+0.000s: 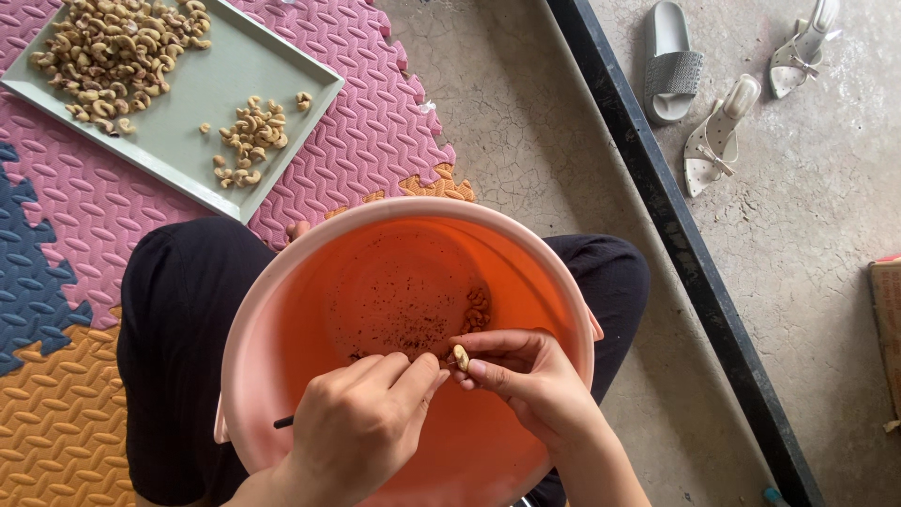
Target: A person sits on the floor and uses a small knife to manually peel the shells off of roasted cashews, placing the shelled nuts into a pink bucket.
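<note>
Inside the orange basin's rim, both hands around a cashew.

Pale cashew nut pinched above orange basin

Up and left of the hands, a foam mat of pink, orange and blue tiles bore a grey tray. To their right ran cracked concrete floor — three sandals lay beyond.

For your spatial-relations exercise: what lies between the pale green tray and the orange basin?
In the head view, only pink foam mat lies between the tray and the basin; nothing rests on it.
</note>
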